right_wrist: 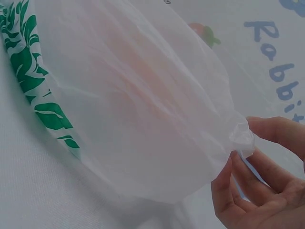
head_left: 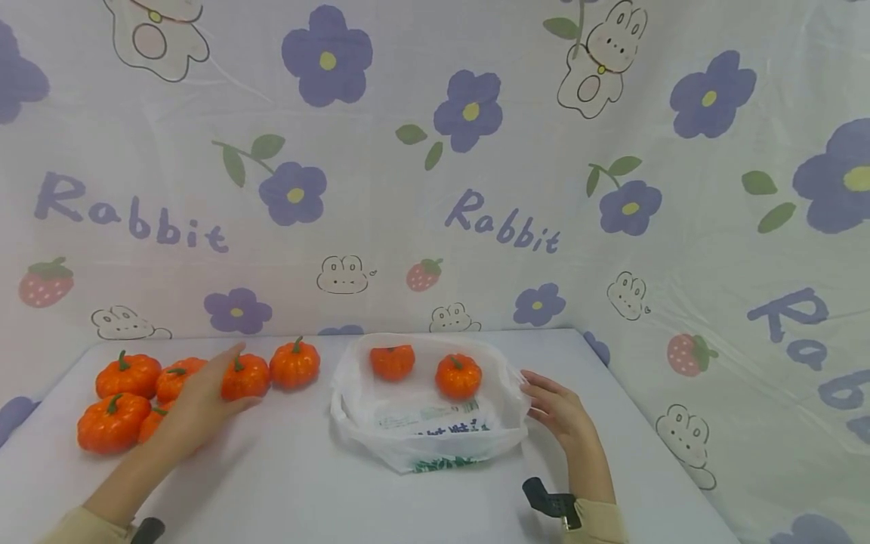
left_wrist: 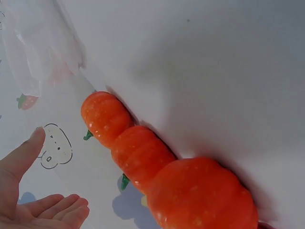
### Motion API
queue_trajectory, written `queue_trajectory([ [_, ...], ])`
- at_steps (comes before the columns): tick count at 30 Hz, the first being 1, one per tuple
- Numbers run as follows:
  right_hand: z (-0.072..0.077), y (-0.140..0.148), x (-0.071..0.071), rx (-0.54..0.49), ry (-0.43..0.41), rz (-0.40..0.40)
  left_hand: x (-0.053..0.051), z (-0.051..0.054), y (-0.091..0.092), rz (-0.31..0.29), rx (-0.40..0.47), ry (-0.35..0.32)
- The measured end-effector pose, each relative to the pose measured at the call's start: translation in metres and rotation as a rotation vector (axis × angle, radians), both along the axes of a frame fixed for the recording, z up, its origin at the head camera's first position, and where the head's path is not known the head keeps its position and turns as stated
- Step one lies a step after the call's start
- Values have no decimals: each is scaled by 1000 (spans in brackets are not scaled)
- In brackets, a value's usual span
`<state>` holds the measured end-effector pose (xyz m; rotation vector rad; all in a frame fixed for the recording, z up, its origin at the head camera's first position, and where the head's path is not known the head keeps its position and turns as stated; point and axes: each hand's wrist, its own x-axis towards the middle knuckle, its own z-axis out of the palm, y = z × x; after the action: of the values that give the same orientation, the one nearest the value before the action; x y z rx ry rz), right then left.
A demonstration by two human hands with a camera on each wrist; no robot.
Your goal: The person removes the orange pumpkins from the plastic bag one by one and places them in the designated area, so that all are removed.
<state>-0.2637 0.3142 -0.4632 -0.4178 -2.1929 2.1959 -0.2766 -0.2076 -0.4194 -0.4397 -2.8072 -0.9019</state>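
Observation:
A white plastic bag (head_left: 428, 447) with green print lies wide-mouthed on the table, two small orange pumpkins (head_left: 458, 378) inside. At its right side my right hand (head_left: 566, 414) pinches the bag's edge between thumb and fingers; the right wrist view shows the gathered plastic (right_wrist: 240, 138) there. My left hand (head_left: 198, 404) reaches over the pumpkin group on the left, near a green-stemmed pumpkin (head_left: 246, 379). In the left wrist view the thumb and fingers (left_wrist: 57, 212) are spread, with nothing between them, and a row of pumpkins (left_wrist: 143, 155) stands beside. The hand partly covers some pumpkins.
Several more pumpkins (head_left: 114, 423) stand at the table's left, some touching. One pumpkin (head_left: 295, 366) sits at the right end of the back row, between the group and the bag. A printed curtain (head_left: 381, 189) hangs behind the white table (head_left: 306, 483).

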Motion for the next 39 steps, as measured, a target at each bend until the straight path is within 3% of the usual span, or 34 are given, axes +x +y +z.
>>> queue_trajectory([
  [13,-3,-1,-1,13,-1,-15,-10,-7,20,33,28,-82],
  [22,-3,1,0,12,3,0,-13,-9,39,2,40,-48],
  [32,-5,1,-1,-6,4,0,-17,-10,65,-32,152,-126],
  [39,-5,1,-1,5,5,2,-19,-13,84,-64,198,-99],
])
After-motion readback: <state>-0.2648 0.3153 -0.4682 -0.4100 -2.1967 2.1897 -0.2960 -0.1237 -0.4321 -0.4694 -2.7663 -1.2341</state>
